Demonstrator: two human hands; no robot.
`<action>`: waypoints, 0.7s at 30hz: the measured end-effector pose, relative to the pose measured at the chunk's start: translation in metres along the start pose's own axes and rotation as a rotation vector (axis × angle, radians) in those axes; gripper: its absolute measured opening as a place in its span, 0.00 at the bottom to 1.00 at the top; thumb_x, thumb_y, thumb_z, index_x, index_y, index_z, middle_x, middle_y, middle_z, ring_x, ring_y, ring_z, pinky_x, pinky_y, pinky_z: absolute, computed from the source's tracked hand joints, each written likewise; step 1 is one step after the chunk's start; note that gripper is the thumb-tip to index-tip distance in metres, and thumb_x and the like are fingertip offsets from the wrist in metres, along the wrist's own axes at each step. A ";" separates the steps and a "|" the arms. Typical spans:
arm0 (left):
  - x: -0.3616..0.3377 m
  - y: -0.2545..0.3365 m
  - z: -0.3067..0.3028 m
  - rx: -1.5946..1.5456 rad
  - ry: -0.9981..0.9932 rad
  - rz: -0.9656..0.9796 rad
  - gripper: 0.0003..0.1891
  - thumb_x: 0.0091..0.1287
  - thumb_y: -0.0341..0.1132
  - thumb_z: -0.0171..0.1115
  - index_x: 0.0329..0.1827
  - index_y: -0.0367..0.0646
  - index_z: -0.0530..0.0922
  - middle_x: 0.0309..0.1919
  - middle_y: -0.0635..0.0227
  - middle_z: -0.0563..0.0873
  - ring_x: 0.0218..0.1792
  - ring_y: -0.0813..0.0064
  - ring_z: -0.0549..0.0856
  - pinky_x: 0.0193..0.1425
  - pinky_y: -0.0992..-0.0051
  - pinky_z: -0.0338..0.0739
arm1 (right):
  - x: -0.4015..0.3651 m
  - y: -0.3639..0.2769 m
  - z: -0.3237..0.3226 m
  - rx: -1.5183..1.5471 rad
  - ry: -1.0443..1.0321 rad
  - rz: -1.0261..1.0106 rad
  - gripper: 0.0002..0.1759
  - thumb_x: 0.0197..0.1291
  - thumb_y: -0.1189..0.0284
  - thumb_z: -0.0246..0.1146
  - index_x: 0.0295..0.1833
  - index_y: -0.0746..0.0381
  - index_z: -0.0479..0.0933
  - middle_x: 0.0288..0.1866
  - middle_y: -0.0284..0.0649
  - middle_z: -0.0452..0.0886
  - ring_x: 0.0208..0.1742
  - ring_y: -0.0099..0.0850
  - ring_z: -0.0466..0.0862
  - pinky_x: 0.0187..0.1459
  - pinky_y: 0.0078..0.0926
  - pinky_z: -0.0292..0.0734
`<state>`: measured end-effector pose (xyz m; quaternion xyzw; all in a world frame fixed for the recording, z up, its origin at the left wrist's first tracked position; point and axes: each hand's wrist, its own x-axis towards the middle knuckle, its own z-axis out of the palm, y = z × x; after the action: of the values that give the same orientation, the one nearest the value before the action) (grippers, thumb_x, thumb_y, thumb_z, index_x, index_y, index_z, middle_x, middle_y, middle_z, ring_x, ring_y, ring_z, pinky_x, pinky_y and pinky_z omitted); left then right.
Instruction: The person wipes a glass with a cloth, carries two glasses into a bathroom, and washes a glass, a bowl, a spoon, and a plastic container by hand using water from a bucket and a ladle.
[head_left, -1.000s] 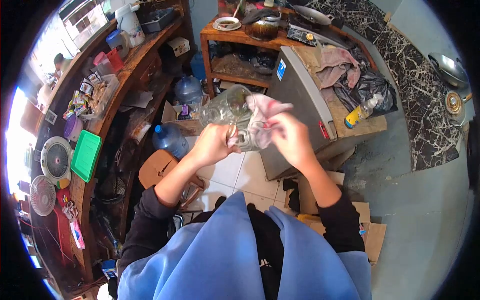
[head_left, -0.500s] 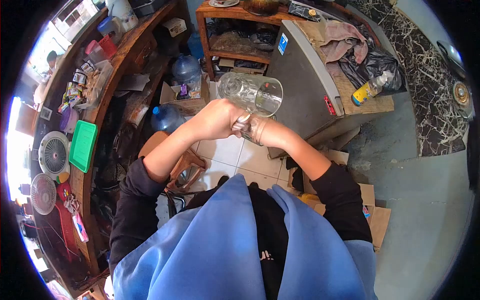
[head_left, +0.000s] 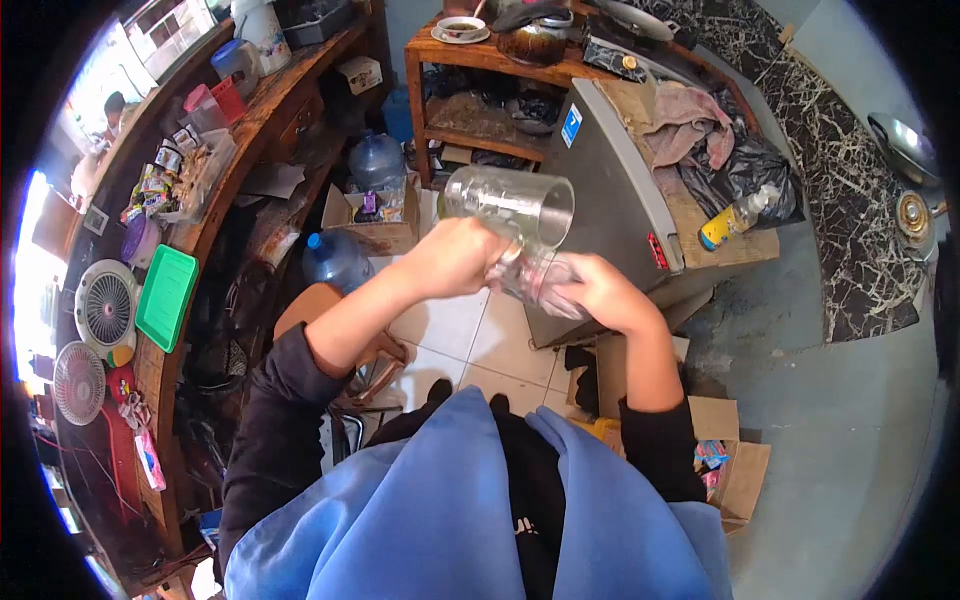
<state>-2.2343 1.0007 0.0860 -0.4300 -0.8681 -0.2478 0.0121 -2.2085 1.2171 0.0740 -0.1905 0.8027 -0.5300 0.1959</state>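
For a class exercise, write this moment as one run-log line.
left hand: holding two clear glasses; right hand: at lower glass; cloth: blurred, at right hand

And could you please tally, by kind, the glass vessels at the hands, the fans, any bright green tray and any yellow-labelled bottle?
Glass vessels: 2 (the lower one blurred and partly hidden)
Fans: 2
Bright green tray: 1
Yellow-labelled bottle: 1
Total: 6
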 end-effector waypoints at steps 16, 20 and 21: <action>-0.025 0.021 0.018 0.047 -0.111 0.174 0.06 0.34 0.27 0.58 0.14 0.44 0.70 0.14 0.65 0.76 0.22 0.62 0.78 0.26 0.67 0.73 | 0.032 -0.014 0.043 0.042 -0.023 -0.159 0.20 0.52 0.74 0.52 0.53 0.63 0.66 0.50 0.48 0.70 0.51 0.37 0.71 0.53 0.25 0.64; -0.031 0.008 0.038 0.129 -0.004 0.224 0.06 0.34 0.28 0.60 0.15 0.43 0.71 0.15 0.64 0.76 0.23 0.62 0.78 0.26 0.67 0.72 | 0.036 -0.013 0.046 -0.324 0.025 -0.396 0.19 0.52 0.75 0.51 0.52 0.65 0.66 0.49 0.47 0.71 0.50 0.38 0.71 0.52 0.27 0.63; -0.032 0.010 0.037 0.129 -0.007 0.226 0.06 0.34 0.28 0.60 0.15 0.43 0.71 0.15 0.64 0.76 0.23 0.62 0.78 0.26 0.67 0.72 | 0.029 -0.028 0.044 -0.323 0.012 -0.324 0.17 0.52 0.76 0.51 0.50 0.66 0.66 0.47 0.46 0.72 0.47 0.35 0.72 0.50 0.26 0.65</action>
<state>-2.1999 0.9989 0.0500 -0.5243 -0.8283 -0.1870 0.0645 -2.2074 1.1577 0.0810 -0.3428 0.8372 -0.4203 0.0705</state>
